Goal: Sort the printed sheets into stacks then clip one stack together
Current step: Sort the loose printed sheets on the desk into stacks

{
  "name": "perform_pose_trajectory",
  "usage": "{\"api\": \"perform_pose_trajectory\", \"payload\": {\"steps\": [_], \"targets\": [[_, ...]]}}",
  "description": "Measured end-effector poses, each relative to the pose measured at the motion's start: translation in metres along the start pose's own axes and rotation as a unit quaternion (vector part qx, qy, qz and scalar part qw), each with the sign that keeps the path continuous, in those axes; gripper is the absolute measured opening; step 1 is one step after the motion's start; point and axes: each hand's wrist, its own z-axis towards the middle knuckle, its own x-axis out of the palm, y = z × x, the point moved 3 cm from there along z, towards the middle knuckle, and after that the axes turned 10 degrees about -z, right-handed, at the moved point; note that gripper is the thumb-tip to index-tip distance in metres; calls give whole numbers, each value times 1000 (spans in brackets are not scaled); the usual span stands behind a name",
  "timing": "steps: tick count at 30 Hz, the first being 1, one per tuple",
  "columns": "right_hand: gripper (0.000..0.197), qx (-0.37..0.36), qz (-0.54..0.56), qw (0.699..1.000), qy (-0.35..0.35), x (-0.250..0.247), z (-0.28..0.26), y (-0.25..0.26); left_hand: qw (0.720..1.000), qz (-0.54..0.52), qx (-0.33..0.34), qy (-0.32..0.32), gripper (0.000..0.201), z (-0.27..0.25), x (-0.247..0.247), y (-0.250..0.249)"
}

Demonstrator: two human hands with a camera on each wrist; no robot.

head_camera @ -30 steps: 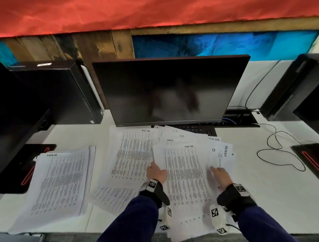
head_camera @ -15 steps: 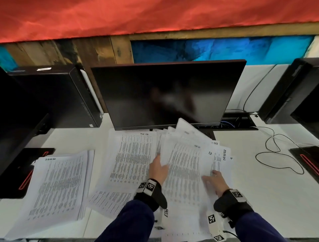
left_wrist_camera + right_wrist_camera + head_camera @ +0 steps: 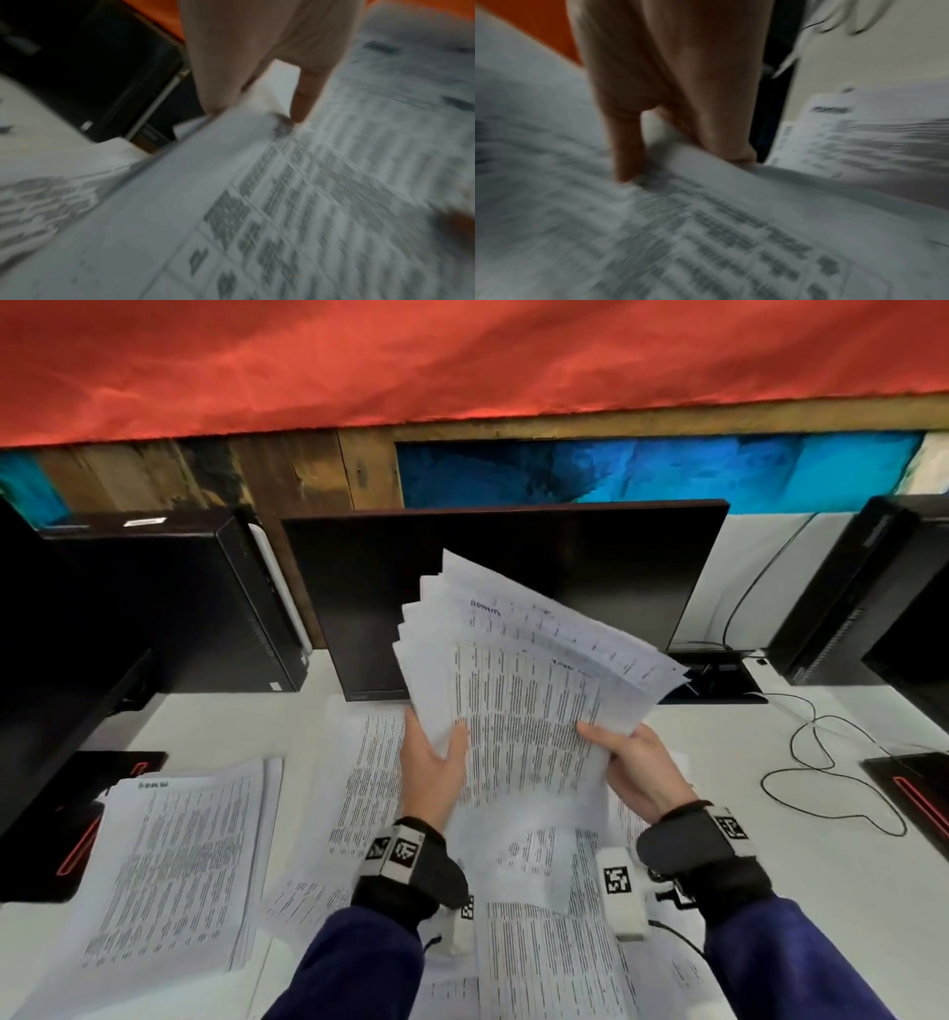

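Note:
A fanned bundle of printed sheets is raised off the desk in front of the dark monitor. My left hand grips its left edge, thumb on the front, fingers behind. My right hand grips the right edge the same way. Both wrist views are blurred; the left wrist view shows my thumb on the bundle, and the right wrist view shows my thumb pressed on the paper. A neat stack of sheets lies at the left. More loose sheets lie spread under my hands.
Black computer towers stand at the left and right. A black cable loops over the white desk at the right. Dark flat devices with red trim lie at the left edge and at the right edge.
Both hands have gathered the spread sheets at the centre and lifted them off the desk as a fanned bundle, tilted up toward the monitor. The left stack has stayed put.

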Motion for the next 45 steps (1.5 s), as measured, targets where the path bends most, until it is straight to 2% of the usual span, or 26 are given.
{"api": "perform_pose_trajectory", "payload": {"steps": [3, 7, 11, 14, 20, 23, 27, 30, 31, 34, 36, 37, 39, 40, 41, 42, 43, 45], "targets": [[40, -37, -1, 999, -10, 17, -6, 6, 999, 23, 32, -12, 58, -12, 8, 0], [41, -72, -65, 994, -49, 28, -13, 4, 997, 47, 63, -28, 46, -16, 5, 12], [46, -102, -69, 983, -137, 24, -7, 7, 997, 39, 46, -42, 51, -5, -5, 17], [43, -95, -51, 980, -166, 28, 0, 9, 998, 28, 38, -36, 52, 0, -5, 8], [44, -60, -40, 981, -177, 25, 9, 7, 998, -32, -10, -49, 39, 17, -11, 11], [49, -38, -49, 987, -148, 29, 14, 1, 999, -12, -13, -31, 41, 17, -8, 12], [44, -46, -40, 987, -148, 33, 16, 1, 999, -12, -5, -32, 44, 20, -6, 17], [35, -69, -86, 985, -131, 38, 17, 2, 999, 30, 4, -30, 35, 18, -2, 12], [33, -73, -100, 985, -123, 39, 18, 1, 999, 44, 3, -28, 35, 17, -1, 11], [35, -67, -148, 982, -94, 33, 18, -6, 996, 75, -37, -40, 55, 17, -1, 9], [45, -98, -197, 962, -160, 18, 14, 0, 995, 92, -20, -35, 56, 18, -2, 4], [56, -139, -248, 936, -208, 10, 10, 9, 994, 106, 7, -29, 52, 19, -2, -2], [75, -236, -414, 845, -244, 7, -1, 38, 985, 150, 82, -4, 37, 21, -1, -19], [76, -267, -493, 798, -222, 13, -7, 53, 973, 185, 134, 16, 26, 21, 3, -28], [72, -276, -552, 765, -181, 22, -11, 66, 954, 230, 189, 38, 16, 22, 7, -35], [65, -269, -586, 753, -134, 31, -14, 74, 930, 277, 234, 63, 10, 23, 13, -40], [55, -259, -596, 754, -93, 38, -14, 79, 904, 320, 269, 87, 10, 23, 19, -44], [25, -240, -569, 786, -42, 46, -11, 80, 868, 360, 314, 132, 12, 20, 33, -51]]}}
